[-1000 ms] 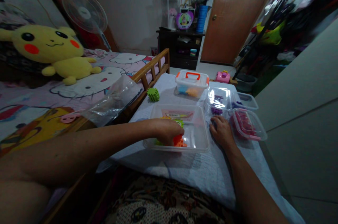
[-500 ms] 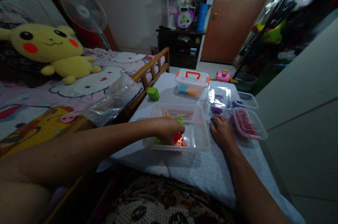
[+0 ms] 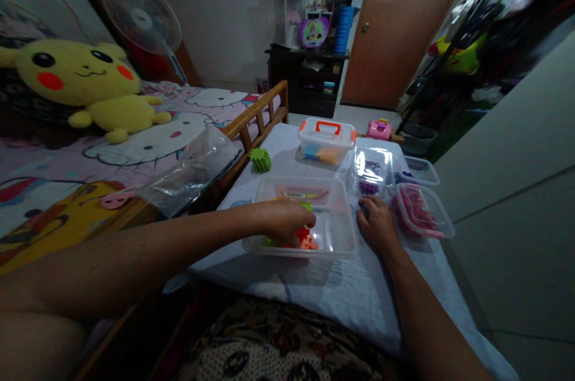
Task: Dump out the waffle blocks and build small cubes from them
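Note:
My left hand (image 3: 284, 220) reaches into a clear plastic tub (image 3: 336, 231) on the white cloth. Its fingers curl down over orange and green toy pieces (image 3: 306, 241) at the tub's bottom; what they grip is hidden. My right hand (image 3: 378, 223) lies flat on the cloth just right of the tub, fingers stretched toward a purple piece (image 3: 368, 187). It holds nothing.
Behind the tub stand a lidded box with an orange handle (image 3: 326, 139), a clear container (image 3: 375, 164) and a tub of pink pieces (image 3: 420, 210). A green spiky toy (image 3: 260, 159) lies left. A wooden bed rail (image 3: 254, 117), plastic bag (image 3: 193, 171) and yellow plush (image 3: 85, 84) are to the left.
My left hand has shifted slightly inside the tub over the orange pieces. The right hand has stayed in place.

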`<state>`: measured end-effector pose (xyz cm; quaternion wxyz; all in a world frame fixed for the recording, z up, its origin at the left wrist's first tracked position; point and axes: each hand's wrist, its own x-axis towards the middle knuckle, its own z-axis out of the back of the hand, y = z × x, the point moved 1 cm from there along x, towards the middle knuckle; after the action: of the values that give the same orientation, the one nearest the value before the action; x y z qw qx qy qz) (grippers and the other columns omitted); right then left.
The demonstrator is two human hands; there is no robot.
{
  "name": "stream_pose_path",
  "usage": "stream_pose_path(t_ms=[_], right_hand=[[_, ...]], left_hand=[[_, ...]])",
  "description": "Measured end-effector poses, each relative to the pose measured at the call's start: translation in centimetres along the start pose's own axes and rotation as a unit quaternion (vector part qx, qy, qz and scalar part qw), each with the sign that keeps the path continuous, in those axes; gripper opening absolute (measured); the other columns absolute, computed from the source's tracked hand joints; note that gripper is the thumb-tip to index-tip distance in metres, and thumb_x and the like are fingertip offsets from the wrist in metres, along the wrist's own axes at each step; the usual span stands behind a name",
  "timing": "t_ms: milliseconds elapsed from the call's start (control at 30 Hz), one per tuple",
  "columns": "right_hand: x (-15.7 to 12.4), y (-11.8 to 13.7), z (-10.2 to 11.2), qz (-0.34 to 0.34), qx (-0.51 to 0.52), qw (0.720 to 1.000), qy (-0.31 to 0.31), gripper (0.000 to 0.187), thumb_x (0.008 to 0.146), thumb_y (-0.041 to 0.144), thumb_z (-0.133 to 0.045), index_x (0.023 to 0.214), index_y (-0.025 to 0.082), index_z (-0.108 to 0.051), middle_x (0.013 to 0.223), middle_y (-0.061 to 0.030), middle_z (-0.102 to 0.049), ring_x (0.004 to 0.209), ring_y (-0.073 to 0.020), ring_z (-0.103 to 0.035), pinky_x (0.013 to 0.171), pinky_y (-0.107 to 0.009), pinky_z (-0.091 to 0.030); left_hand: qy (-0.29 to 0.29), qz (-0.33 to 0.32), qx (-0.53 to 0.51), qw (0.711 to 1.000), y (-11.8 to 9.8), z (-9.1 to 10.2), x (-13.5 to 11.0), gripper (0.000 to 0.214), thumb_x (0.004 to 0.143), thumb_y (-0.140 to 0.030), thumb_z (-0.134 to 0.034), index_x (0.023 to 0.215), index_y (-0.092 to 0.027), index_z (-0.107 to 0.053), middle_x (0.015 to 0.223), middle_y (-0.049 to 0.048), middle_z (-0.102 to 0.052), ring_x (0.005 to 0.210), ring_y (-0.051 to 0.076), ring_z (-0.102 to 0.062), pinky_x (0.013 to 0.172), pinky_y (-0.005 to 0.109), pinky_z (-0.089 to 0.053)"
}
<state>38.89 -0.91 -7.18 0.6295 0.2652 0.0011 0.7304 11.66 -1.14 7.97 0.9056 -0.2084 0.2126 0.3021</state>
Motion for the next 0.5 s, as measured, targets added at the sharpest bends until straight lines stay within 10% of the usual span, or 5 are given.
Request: stream_pose_path(t_ms=[233,400,500], right_hand=[[-0.1,-0.1,-0.1,-0.004,-0.001,1.000,-0.002,0.026,0.088,0.026,-0.050,0.106,0.017,-0.067,0.117,-0.0142,-0.064,0.110,-0.0293,-0.057,0.098,-0.044,-0.044],[0.0,-0.1,-0.1,0.008,-0.007,1.000,-0.003,0.027,0.089,0.026,-0.049,0.106,0.015,-0.067,0.117,-0.0153,-0.064,0.110,-0.0297,-0.058,0.099,-0.045,-0.045],[0.0,-0.1,-0.1,0.013,-0.007,1.000,-0.003,0.027,0.089,0.026,-0.049,0.105,0.014,-0.067,0.116,-0.0157,-0.065,0.108,-0.0298,-0.058,0.098,-0.046,-0.045]], left_hand=[[-0.126,0.009,-0.016,0.992,1.5,3.9,-1.9,0.029,0.089,-0.026,-0.058,0.117,-0.018,-0.062,0.105,0.0056,-0.071,0.093,0.017,-0.064,0.081,0.026,-0.047],[-0.344,0.110,0.004,0.932,10.2,7.2,-2.2,0.035,0.085,-0.023,-0.055,0.119,-0.015,-0.059,0.122,0.0092,-0.064,0.111,0.021,-0.060,0.096,0.030,-0.045],[-0.314,0.197,0.000,0.929,16.6,6.9,-1.1,0.055,0.072,-0.028,-0.067,0.125,-0.014,-0.056,0.130,0.0121,-0.060,0.118,0.027,-0.057,0.101,0.034,-0.044]])
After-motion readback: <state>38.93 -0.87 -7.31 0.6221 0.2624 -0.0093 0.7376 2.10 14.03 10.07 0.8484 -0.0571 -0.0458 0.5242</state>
